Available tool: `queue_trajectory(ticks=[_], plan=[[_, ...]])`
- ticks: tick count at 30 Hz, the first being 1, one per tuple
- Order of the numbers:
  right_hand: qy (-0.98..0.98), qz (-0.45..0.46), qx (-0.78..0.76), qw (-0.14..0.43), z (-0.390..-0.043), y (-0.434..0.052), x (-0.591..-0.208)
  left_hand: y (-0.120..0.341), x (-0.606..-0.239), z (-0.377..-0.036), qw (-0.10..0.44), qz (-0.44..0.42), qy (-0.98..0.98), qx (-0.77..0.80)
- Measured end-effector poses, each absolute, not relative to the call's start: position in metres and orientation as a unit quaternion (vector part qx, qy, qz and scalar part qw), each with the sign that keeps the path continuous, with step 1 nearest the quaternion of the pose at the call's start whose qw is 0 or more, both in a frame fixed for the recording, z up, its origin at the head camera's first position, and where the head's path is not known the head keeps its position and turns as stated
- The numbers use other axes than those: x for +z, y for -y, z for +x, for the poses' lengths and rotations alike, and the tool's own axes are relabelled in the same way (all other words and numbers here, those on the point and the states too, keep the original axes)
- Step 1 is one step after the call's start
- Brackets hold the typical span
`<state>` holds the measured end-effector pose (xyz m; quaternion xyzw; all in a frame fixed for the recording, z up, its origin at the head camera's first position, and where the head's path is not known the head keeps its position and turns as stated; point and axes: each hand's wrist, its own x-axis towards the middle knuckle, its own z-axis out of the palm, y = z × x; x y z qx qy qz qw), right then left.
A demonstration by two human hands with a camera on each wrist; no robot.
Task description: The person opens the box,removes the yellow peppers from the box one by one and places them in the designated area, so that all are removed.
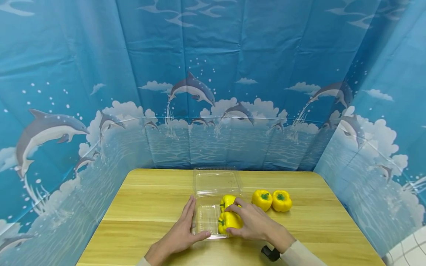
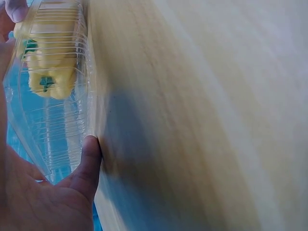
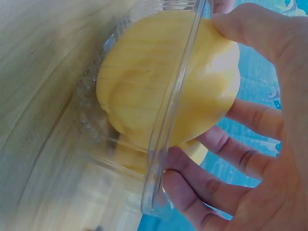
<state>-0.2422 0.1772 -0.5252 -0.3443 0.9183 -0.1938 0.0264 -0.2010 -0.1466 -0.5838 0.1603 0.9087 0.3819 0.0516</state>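
Observation:
A clear plastic clamshell box (image 1: 207,218) lies on the table with its lid (image 1: 217,183) laid back away from me. Two yellow bell peppers sit on their sides in its right half, green stems facing left. My right hand (image 1: 256,221) grips the nearer bell pepper (image 1: 229,221) between thumb and fingers; the right wrist view shows it against the box's wall. Behind it, the farther bell pepper (image 1: 227,201) is partly covered by my fingers. My left hand (image 1: 181,229) rests against the box's left side, fingers straight, thumb at its front corner.
Two more yellow bell peppers, one on the left (image 1: 261,200) and one on the right (image 1: 281,201), stand side by side right of the box, stems up. A blue dolphin-print curtain (image 1: 213,147) encloses the wooden table (image 1: 143,199) at the back and sides.

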Motion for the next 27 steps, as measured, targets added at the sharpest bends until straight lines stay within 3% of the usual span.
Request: queue_trajectory(ticks=[27], plan=[[-0.908,-0.366,-0.203,-0.008,-0.248,-0.189,-0.523,0.149,-0.590,-0.202,0.055,0.162,-0.908,0.382]])
